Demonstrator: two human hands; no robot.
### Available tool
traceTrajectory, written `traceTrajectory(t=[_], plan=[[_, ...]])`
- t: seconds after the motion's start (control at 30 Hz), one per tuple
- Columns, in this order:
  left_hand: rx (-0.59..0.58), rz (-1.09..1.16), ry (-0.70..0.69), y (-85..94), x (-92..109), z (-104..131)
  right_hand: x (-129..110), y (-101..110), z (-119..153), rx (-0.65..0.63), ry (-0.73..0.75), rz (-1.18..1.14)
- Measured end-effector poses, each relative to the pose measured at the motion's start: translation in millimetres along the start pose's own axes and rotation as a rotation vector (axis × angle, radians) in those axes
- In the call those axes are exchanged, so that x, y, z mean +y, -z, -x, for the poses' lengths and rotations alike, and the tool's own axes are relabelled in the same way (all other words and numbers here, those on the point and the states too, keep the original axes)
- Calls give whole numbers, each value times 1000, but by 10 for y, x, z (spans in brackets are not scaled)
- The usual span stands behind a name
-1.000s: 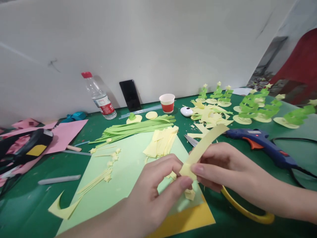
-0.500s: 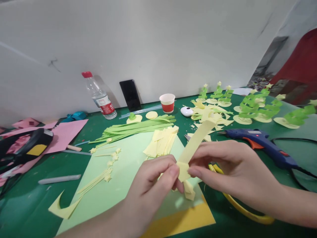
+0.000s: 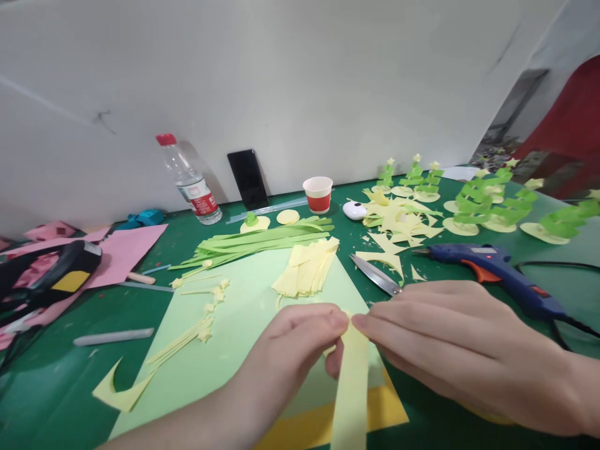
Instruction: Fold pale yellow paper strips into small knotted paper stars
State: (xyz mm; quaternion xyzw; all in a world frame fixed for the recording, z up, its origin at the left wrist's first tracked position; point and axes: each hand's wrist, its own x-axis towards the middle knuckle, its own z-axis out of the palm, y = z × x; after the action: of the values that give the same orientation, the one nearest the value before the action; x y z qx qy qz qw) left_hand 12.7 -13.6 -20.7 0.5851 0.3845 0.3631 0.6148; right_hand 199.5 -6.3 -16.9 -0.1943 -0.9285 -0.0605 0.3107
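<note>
Between my two hands a pale yellow paper strip [image 3: 351, 387] hangs down toward me, its folded upper end mostly covered by fingers. My left hand [image 3: 304, 337] is closed, pinching the fold between thumb and fingers. From the other side my right hand [image 3: 440, 344] presses its fingertips on the same fold, fingers held together. Beneath them lies a light green sheet [image 3: 244, 312] over a yellow-orange one [image 3: 300, 428]. A stack of yellow strips [image 3: 307, 269] rests on the green sheet, and silver scissors [image 3: 377, 275] lie just beyond my right hand.
Green strips [image 3: 262, 240], a paper cup [image 3: 318, 195], a bottle [image 3: 197, 187] and a phone [image 3: 248, 179] stand or lie toward the wall. To the right are a blue glue gun [image 3: 497, 275], yellow scraps [image 3: 398, 215] and several small paper trees [image 3: 473, 200]. A black-handled tool [image 3: 70, 269] lies left.
The strip's long end has swung from pointing up and away to hanging down toward me. My right hand has turned palm-down over the yellow-handled scissors, whose blades now show.
</note>
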Motion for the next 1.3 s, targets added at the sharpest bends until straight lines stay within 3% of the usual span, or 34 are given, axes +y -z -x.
traceTrajectory(t=[0.1, 0.23, 0.4, 0.5, 0.6, 0.7, 0.83, 0.9, 1.0, 1.1, 1.3], plan=[[-32, -14, 41, 9, 29, -49, -35, 0, -64, 47, -169, -41], [27, -39, -7, 25, 45, -75, -60, -8, -145, 23, -533, -329], [88, -231, -202, 11, 53, -47, -37, -29, -191, -57, -789, -706], [139, -330, -300, 13, 76, -51, -35, -61, -187, -62, -855, -802], [129, -269, -267, 21, 98, -69, -36, -86, -169, -33, -845, -770], [130, -100, -149, 29, 95, -76, -39, -87, -157, 35, -717, -663], [138, -3, -121, 35, 69, -67, -58, -56, -158, -15, -557, -577], [165, -50, -191, 36, 67, -57, -64, -44, -153, -58, -610, -709], [208, -147, -344, 41, 79, -43, -62, -43, -132, -167, -840, -1118], [167, -215, -472, 52, 94, -36, -54, -44, -117, -201, -1005, -1510], [72, -282, -644, 83, 55, -44, -50, 14, -159, -201, -1126, -1885]])
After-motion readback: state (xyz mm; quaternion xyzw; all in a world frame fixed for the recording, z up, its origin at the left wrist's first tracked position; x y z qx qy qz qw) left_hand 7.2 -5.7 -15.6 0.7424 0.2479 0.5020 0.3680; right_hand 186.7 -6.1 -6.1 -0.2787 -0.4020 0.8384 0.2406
